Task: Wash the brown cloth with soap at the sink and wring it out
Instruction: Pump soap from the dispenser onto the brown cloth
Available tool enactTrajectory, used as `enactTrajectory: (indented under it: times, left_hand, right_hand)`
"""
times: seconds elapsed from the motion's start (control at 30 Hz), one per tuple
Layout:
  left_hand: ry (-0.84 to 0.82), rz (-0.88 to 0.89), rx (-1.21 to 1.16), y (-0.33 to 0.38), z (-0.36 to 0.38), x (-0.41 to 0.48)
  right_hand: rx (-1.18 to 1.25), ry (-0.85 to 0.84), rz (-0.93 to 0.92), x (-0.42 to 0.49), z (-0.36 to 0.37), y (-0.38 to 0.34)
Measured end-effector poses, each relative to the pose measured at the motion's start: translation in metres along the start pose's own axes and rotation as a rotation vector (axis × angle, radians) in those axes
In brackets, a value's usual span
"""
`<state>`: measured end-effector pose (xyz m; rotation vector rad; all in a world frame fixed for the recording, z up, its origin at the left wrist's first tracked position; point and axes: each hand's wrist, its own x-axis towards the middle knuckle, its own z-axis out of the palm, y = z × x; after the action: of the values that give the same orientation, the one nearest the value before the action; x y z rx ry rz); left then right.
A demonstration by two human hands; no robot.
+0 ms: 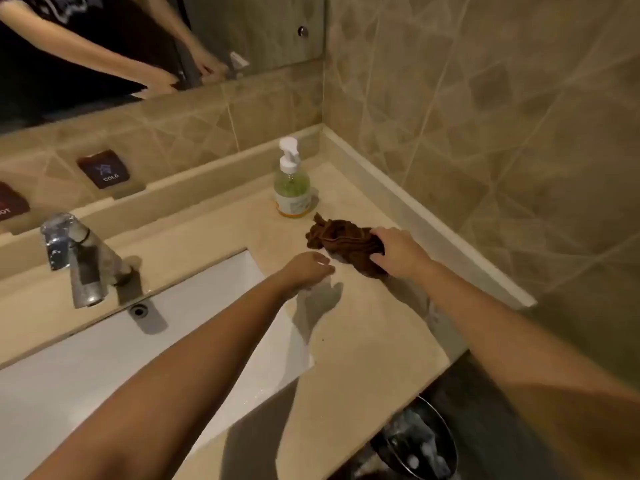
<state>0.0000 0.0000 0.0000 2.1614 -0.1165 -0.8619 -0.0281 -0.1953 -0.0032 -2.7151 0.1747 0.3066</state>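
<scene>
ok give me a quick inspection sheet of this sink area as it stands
surface: beige countertop, white sink set in it
job's things: brown cloth bunched on the counter; soap bottle upright behind it
clutter: nothing seen
grippers: right hand grasps the cloth; left hand empty, beside it
cables: nothing seen
surroundings: faucet, no water seen running; mirror; tiled walls; bin below the counter
</scene>
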Motion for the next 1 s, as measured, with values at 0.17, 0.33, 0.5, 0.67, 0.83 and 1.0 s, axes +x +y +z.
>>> enactTrajectory:
  times: [0.17,0.33,0.5,0.67,0.83,1.0]
  left_hand:
    - [-0.018,-0.116,-0.381,0.014,0.021,0.031]
    - [0.093,-0.040,-0.760,0.024,0.019,0.043]
    - [-0.019,0.094,-0.991,0.048,-0.010,0.032]
    - [0.193,0.158,-0.907,0.052,-0.042,0.019]
    - [0.364,0.176,-0.890,0.034,-0.073,0.001]
    - [0.374,0.186,-0.743,0.024,-0.084,-0.011]
  right_hand:
    - [-0.216,0.037,-0.137,0.026,0.002,0.004]
    - [0.192,0.039,-0.223,0.044,-0.015,-0.005]
    - [0.607,0.100,-0.173,0.054,-0.046,-0.035]
    - [0.644,0.076,-0.190,0.067,-0.080,-0.053]
    - [0.950,0.100,-0.142,0.071,-0.115,-0.070]
    - [0.952,0.113,-0.180,0.070,-0.121,-0.098]
